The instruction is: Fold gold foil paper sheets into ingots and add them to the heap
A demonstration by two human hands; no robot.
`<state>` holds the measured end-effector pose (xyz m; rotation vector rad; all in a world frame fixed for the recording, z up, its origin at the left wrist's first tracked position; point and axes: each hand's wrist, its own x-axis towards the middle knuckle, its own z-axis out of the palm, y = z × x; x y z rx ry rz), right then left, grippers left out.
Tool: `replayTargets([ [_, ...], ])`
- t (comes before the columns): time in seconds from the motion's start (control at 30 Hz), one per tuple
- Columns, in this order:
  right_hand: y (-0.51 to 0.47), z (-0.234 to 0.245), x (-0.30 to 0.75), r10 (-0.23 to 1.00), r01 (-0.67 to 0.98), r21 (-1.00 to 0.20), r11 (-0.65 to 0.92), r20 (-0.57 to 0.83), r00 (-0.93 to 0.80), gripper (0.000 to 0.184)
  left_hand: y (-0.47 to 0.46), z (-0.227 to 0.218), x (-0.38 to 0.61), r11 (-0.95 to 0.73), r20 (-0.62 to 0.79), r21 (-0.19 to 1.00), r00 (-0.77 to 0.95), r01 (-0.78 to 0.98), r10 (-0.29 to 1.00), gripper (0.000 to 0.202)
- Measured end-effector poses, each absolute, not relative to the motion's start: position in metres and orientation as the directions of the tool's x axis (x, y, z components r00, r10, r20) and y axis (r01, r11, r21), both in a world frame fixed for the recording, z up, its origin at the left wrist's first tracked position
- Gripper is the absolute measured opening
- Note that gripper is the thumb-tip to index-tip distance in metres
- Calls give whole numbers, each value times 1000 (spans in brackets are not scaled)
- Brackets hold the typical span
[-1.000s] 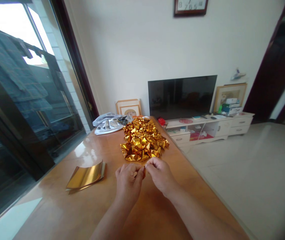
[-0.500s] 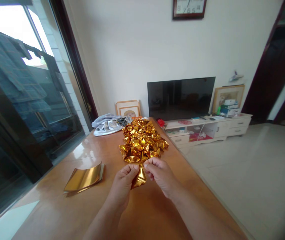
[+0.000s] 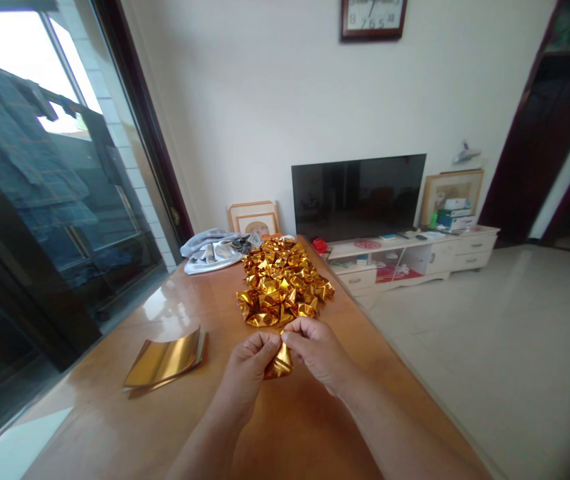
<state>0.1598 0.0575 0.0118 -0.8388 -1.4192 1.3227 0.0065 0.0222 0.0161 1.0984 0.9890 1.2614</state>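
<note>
Between my hands, just above the wooden table [image 3: 165,440], is a partly folded piece of gold foil paper [image 3: 281,364]. My left hand [image 3: 251,365] pinches its left side between thumb and fingers. With thumb and forefinger, my right hand [image 3: 315,350] grips the top tip, close to my left fingertips. Right beyond my hands lies a heap of folded gold foil pieces [image 3: 285,277]. A small stack of flat gold foil sheets [image 3: 167,361], slightly curled, rests on the table to the left. My fingers hide the upper part of the held piece.
Grey-white cloth [image 3: 212,252] lies at the table's far left corner. Past the table's right edge stands a white TV cabinet [image 3: 439,263] with a television [image 3: 359,197]. A glass sliding door [image 3: 65,200] is on the left. A pale sheet [image 3: 19,443] sits at the near left.
My right hand has moved slightly left, its thumb now pressed onto the foil's top tip beside my left fingers. The whole view has shifted a little.
</note>
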Motion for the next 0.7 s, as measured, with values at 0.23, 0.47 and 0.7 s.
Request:
replayTargets([
  [0.23,57,12,161,932,-186,-976,110,166,-321,17,21,17,7,-16,33,981,84,-196,996,35],
  [0.47,56,14,162,944,-169,-979,112,158,-291,19,23,14,7,-38,45,993,65,-109,997,36],
  [0.7,59,18,165,949,-264,-964,-36,50,-311,19,23,13,6,-19,26,994,58,-110,998,40],
])
